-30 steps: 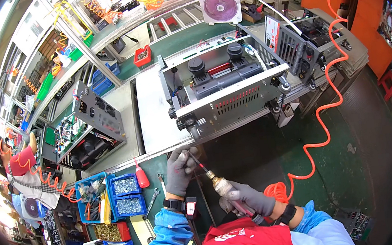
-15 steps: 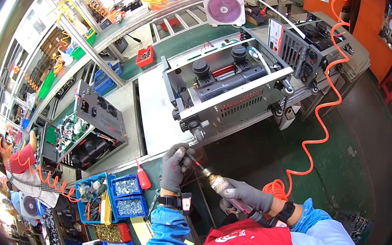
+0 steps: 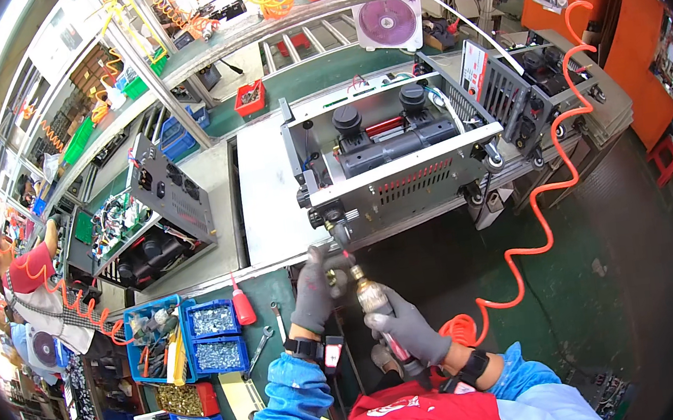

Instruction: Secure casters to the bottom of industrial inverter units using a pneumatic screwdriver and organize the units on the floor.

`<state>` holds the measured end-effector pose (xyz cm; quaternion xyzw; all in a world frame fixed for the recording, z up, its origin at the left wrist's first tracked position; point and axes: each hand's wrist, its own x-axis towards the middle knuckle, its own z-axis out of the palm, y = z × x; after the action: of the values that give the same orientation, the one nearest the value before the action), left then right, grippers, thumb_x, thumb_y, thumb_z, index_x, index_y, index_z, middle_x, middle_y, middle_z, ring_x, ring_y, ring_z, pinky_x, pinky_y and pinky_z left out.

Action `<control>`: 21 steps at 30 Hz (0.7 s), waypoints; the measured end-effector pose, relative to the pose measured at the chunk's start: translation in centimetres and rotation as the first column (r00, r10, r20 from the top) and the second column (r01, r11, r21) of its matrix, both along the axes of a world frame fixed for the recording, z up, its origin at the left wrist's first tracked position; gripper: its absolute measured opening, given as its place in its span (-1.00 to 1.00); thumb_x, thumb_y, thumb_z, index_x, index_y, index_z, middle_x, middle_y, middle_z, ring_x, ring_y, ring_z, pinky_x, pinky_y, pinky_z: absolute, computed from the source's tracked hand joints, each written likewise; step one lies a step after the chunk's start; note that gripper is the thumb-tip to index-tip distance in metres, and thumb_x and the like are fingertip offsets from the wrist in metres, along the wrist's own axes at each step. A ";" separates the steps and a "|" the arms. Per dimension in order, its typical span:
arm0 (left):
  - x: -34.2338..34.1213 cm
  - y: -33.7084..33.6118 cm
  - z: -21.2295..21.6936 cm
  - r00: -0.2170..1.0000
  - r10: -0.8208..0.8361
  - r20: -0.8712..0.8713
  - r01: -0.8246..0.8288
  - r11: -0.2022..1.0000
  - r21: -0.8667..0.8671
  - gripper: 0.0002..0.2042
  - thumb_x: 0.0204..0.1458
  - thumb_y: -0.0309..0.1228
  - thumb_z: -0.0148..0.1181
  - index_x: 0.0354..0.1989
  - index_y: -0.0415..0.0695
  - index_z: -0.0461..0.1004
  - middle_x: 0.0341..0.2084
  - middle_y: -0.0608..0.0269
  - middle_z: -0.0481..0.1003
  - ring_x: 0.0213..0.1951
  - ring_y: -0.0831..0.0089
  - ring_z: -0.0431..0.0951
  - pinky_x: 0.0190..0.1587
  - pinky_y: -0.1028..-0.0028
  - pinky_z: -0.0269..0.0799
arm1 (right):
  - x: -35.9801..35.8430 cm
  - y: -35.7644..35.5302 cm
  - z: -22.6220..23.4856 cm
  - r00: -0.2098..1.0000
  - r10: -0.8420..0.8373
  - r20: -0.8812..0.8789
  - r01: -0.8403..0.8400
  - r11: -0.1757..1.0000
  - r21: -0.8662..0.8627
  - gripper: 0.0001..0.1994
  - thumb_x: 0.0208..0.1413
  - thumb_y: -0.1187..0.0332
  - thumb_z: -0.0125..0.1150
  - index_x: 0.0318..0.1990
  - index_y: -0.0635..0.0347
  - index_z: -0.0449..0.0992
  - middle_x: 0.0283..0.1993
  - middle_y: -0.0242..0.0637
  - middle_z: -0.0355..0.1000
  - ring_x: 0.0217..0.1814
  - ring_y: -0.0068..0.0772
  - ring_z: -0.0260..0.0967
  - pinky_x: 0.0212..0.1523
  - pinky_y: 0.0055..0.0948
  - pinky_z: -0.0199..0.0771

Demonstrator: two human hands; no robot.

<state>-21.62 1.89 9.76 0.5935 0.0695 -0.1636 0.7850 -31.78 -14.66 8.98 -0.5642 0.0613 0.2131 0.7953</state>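
My right hand [image 3: 410, 328], in a grey glove, is wrapped round a pneumatic screwdriver [image 3: 372, 297] with a brass-coloured front end. Its bit points away from me, toward the near left corner of a grey machine housing [image 3: 417, 184]. Close to the bit is my gloved left hand [image 3: 311, 294], its fingers curled in; a small brass-toned thing seems to show at the fingertips, too small to name. A caster wheel [image 3: 342, 235] sits at that housing corner, just beyond the bit. Inside the open-topped housing lies a black motor unit [image 3: 395, 143] with two round caps.
Blue bins of screws [image 3: 220, 355], a tool bin [image 3: 139, 358], a red bottle [image 3: 243, 305] and a wrench [image 3: 260, 350] lie left. An orange coiled hose [image 3: 544, 224] hangs right. Another open machine [image 3: 162, 205] stands left, near a person in red [image 3: 28, 270].
The screwdriver has swung more upright, its bit now nearer the caster corner. My left hand has moved slightly right and down, off the bit's tip. My right hand has shifted left.
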 end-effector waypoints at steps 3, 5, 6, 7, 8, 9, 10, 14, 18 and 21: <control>-1.7 -0.8 -1.3 0.989 -0.106 -0.101 0.112 0.992 0.064 -0.38 0.27 0.17 -0.23 -0.03 -0.19 0.47 -0.49 0.42 0.45 -0.57 0.71 0.29 -0.58 0.66 0.10 | 1.3 0.6 -0.3 0.995 -0.104 -0.013 0.103 0.995 -0.004 -0.33 0.10 0.26 0.27 0.35 0.13 0.14 -0.35 -0.39 0.39 -0.47 -0.63 0.35 -0.49 -0.56 0.42; -2.8 -1.0 -2.1 0.967 -0.220 -0.127 0.235 0.965 0.118 -0.54 0.28 0.05 -0.16 -0.18 -0.11 0.49 -0.53 0.47 0.43 -0.56 0.68 0.32 -0.56 0.62 0.16 | 2.1 0.9 -0.5 0.989 -0.138 -0.054 0.134 0.989 -0.059 -0.35 0.10 0.25 0.27 0.33 0.13 0.17 -0.35 -0.39 0.40 -0.47 -0.63 0.35 -0.49 -0.56 0.42; -3.1 -1.0 -2.4 0.975 -0.206 -0.081 0.213 0.972 0.100 -0.54 0.28 0.05 -0.16 -0.18 -0.11 0.49 -0.53 0.47 0.43 -0.56 0.68 0.32 -0.56 0.62 0.16 | 2.4 1.0 -0.5 0.989 -0.145 -0.036 0.142 0.987 -0.074 -0.37 0.10 0.26 0.26 0.31 0.13 0.18 -0.37 -0.39 0.40 -0.49 -0.62 0.35 -0.50 -0.56 0.41; -3.4 -1.0 -2.6 0.971 -0.230 -0.060 0.237 0.962 0.140 -0.56 0.27 0.02 -0.13 -0.19 -0.12 0.48 -0.55 0.47 0.43 -0.56 0.68 0.34 -0.55 0.62 0.16 | 2.7 1.1 -0.6 0.989 -0.150 0.001 0.150 0.987 -0.050 -0.37 0.10 0.26 0.26 0.31 0.13 0.18 -0.37 -0.39 0.40 -0.49 -0.62 0.35 -0.50 -0.56 0.41; -3.4 -0.9 -2.7 0.960 -0.270 -0.073 0.279 0.942 0.187 -0.59 0.27 -0.01 -0.10 -0.21 -0.13 0.48 -0.57 0.46 0.43 -0.57 0.68 0.36 -0.54 0.62 0.17 | 2.9 1.2 -0.5 0.988 -0.151 0.009 0.151 0.987 -0.062 -0.39 0.11 0.26 0.26 0.30 0.13 0.19 -0.39 -0.39 0.40 -0.51 -0.61 0.35 -0.52 -0.56 0.40; -3.4 -0.9 -2.7 0.967 -0.251 -0.041 0.255 0.950 0.178 -0.59 0.27 -0.01 -0.10 -0.21 -0.13 0.48 -0.57 0.46 0.43 -0.57 0.68 0.36 -0.54 0.62 0.17 | 3.1 1.3 -0.4 0.987 -0.158 -0.015 0.156 0.982 -0.107 -0.40 0.11 0.26 0.25 0.29 0.13 0.20 -0.41 -0.39 0.39 -0.53 -0.61 0.34 -0.53 -0.55 0.40; -3.3 -0.8 -2.6 0.968 -0.249 -0.043 0.253 0.954 0.164 -0.59 0.26 -0.02 -0.08 -0.22 -0.14 0.49 -0.57 0.46 0.43 -0.56 0.68 0.36 -0.54 0.63 0.17 | 3.2 1.4 -0.2 0.987 -0.157 -0.020 0.153 0.981 -0.120 -0.42 0.12 0.25 0.24 0.28 0.13 0.22 -0.44 -0.37 0.39 -0.56 -0.58 0.35 -0.56 -0.54 0.39; -3.0 -0.8 -1.7 0.976 -0.210 -0.054 0.216 0.960 0.175 -0.61 0.24 -0.05 -0.02 -0.23 -0.16 0.51 -0.56 0.45 0.43 -0.58 0.69 0.34 -0.55 0.63 0.17 | 3.1 1.8 0.9 0.986 -0.167 -0.024 0.165 0.984 -0.062 -0.47 0.13 0.24 0.22 0.24 0.14 0.25 -0.44 -0.35 0.41 -0.57 -0.58 0.36 -0.60 -0.53 0.38; -3.3 -1.1 -0.9 0.993 -0.095 -0.074 0.101 0.992 0.077 -0.63 0.21 -0.07 0.04 -0.28 -0.17 0.52 -0.57 0.44 0.42 -0.60 0.69 0.32 -0.56 0.62 0.17 | 3.2 2.4 1.9 0.985 -0.147 -0.089 0.145 0.989 -0.027 -0.54 0.21 0.20 0.11 0.22 0.12 0.25 -0.44 -0.33 0.40 -0.59 -0.56 0.36 -0.62 -0.52 0.44; -3.3 -1.1 -0.6 0.996 -0.058 -0.071 0.063 0.995 0.076 -0.63 0.20 -0.07 0.07 -0.33 -0.17 0.52 -0.58 0.44 0.42 -0.62 0.69 0.32 -0.57 0.61 0.18 | 3.5 2.7 2.2 0.985 -0.150 -0.088 0.147 0.988 -0.040 -0.57 0.23 0.21 0.09 0.20 0.12 0.26 -0.44 -0.33 0.40 -0.60 -0.56 0.35 -0.63 -0.52 0.45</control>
<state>-24.90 0.80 9.13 0.6195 0.0850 -0.2050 0.7530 -28.24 -11.97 11.13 -0.5610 0.1426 0.1776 0.7959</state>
